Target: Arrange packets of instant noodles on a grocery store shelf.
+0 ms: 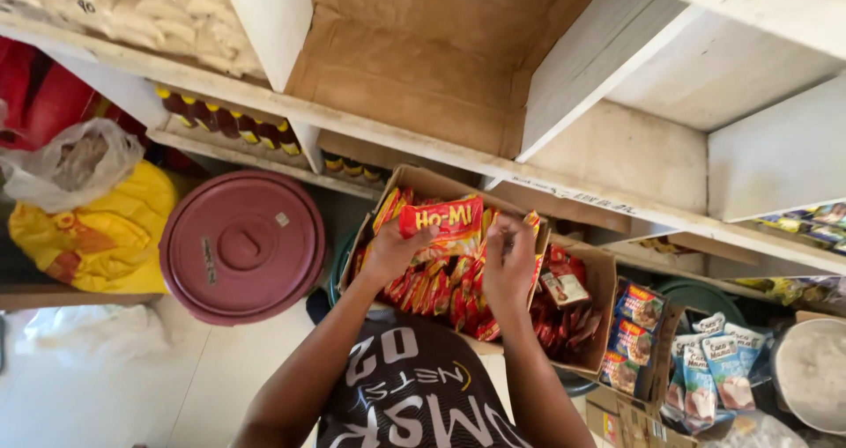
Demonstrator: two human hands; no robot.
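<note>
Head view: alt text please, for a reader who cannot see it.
Both hands, left hand and right hand, lift a red snack packet from a cardboard box full of similar packets. A maroon bucket lid sits left, below white shelves.

Red-and-yellow packet [443,221] up in my left grip [392,252], held flat-face toward me, lifted just above the box [423,182]. That cardboard box sits open below the shelf, crammed with more red packets [441,289] standing on edge in rows.

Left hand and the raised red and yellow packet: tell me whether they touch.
Touching. The head view shows the left hand gripping the red and yellow packet's lower left corner, above the cardboard box.
</note>
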